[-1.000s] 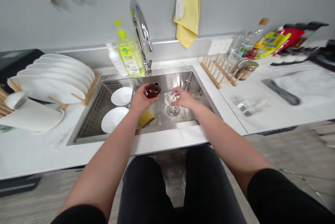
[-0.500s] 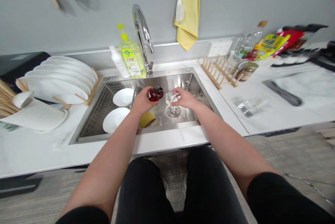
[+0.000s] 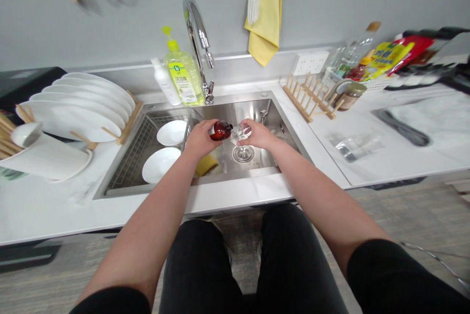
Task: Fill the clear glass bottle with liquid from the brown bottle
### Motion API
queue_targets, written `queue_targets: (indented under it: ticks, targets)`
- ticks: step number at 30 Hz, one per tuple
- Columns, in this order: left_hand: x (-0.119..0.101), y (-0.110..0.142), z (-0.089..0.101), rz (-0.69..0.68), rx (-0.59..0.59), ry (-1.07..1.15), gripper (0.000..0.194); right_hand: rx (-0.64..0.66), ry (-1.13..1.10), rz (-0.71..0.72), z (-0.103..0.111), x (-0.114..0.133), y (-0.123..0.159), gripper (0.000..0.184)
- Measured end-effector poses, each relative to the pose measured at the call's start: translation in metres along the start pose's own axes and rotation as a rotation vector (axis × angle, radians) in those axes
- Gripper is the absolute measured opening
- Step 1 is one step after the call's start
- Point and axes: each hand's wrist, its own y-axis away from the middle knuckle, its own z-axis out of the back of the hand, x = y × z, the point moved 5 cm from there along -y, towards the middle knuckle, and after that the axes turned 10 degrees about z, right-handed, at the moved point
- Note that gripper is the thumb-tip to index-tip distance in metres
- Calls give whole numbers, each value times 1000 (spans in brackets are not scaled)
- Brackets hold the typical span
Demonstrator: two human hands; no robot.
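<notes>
My left hand (image 3: 202, 137) is wrapped round a dark red-brown bottle (image 3: 222, 130), tilted so its uncapped black neck points right. The neck is close to a clear glass (image 3: 239, 134) that my right hand (image 3: 256, 135) grips, over the right part of the sink (image 3: 249, 174). Part of the glass is hidden by my fingers, and I cannot tell whether liquid is flowing between them. Below the two hands is the round drain (image 3: 243, 154). A yellow sponge (image 3: 206, 164) lies beneath my left hand.
Two white bowls (image 3: 161, 164) sit in the wire basket (image 3: 128, 167) at the sink's left. The faucet (image 3: 196, 35) rises behind, beside the yellow-green soap bottle (image 3: 184, 78). Plates (image 3: 73, 116) stand in a rack on the left; a wooden rack (image 3: 310, 96) is on the right.
The bottle has tipped from nearly upright to leaning right, its neck now near the glass. My right hand with the glass has stayed about in place.
</notes>
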Motion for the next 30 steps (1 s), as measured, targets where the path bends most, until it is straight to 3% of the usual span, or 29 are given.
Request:
queue_targets:
  ticks: [30]
  targets:
    - [-13,6,3,-36,-62,-204,74,43,31,6,-5,-7,1,70]
